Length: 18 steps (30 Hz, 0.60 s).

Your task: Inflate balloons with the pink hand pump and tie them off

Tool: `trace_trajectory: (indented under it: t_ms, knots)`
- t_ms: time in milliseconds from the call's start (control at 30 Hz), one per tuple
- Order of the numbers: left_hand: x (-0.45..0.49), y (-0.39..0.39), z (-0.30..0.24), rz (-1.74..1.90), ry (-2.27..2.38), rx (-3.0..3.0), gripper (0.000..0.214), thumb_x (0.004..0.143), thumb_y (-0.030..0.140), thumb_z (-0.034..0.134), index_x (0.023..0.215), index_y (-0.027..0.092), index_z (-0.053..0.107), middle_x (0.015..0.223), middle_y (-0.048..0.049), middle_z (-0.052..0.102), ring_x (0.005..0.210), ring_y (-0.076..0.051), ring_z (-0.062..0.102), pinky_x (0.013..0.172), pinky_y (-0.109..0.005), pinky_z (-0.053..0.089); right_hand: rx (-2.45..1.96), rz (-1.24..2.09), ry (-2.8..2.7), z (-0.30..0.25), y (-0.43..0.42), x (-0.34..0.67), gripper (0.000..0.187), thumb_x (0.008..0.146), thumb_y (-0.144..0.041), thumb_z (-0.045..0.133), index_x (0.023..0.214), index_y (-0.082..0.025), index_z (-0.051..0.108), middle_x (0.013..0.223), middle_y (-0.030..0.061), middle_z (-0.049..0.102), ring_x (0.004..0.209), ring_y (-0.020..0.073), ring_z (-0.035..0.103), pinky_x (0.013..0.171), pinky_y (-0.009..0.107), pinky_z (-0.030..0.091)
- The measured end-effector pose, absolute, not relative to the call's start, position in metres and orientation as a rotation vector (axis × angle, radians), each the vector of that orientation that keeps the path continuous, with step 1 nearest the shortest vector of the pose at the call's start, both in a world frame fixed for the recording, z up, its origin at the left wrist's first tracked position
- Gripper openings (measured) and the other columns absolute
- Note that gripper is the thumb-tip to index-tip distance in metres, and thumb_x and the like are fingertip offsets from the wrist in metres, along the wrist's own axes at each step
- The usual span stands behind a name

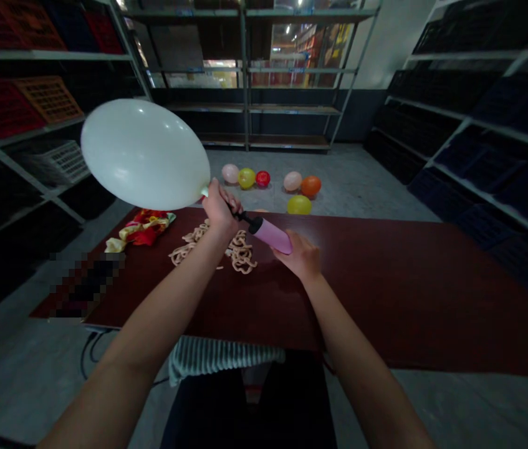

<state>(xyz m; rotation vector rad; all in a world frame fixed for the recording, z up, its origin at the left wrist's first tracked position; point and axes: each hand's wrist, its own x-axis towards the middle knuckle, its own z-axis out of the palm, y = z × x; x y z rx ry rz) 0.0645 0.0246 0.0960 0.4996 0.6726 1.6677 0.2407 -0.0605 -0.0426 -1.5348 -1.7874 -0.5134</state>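
Pinching, with the left hand, the neck of a glossy white balloon, taut and egg-shaped, at ten o'clock; gripping, with the right hand, a pink, black-capped pump above the counter, aimed toward ten.

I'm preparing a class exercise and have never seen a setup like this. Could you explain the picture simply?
There is no machine: a person works with two bare hands. The single picture comes from a camera worn on the head, looking forward and down. The left hand holds a large white balloon near its neck, at the black end of a pink pump. The right hand grips the pump's pink end. On the dark table lie beige, curly strands and a limp red-and-yellow pile. Inflated balloons rest on the floor beyond.
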Motion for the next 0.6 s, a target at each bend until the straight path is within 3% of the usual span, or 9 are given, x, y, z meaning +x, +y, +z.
trace_trajectory:
  t_ms: [367, 600]
  knots:
    - [-0.038, 0.029, 0.103, 1.766, 0.713, 0.34, 0.052, 0.1, 0.039, 0.051, 0.059, 0.02, 0.025, 0.041, 0.0064, 0.029, 0.031, -0.007, 0.025, 0.037, -0.022, 0.024, -1.451, -0.59, -1.977, -0.04, -0.065, 0.238, 0.03, 0.084, -0.039, 0.07, 0.105, -0.018, 0.069, 0.086, 0.0076, 0.075, 0.077, 0.0214, 0.07, 0.067, 0.03, 0.049]
    - [-0.03, 0.018, 0.137, 1.784, 0.681, 0.458, 0.052, 0.103, 0.036, 0.046, 0.06, 0.021, 0.022, 0.041, 0.0055, 0.025, 0.032, -0.008, 0.021, 0.037, -0.025, 0.019, -1.414, -0.576, -1.912, -0.044, -0.063, 0.236, 0.033, 0.086, -0.042, 0.068, 0.107, -0.016, 0.068, 0.086, 0.0076, 0.076, 0.074, 0.0212, 0.071, 0.068, 0.03, 0.051]
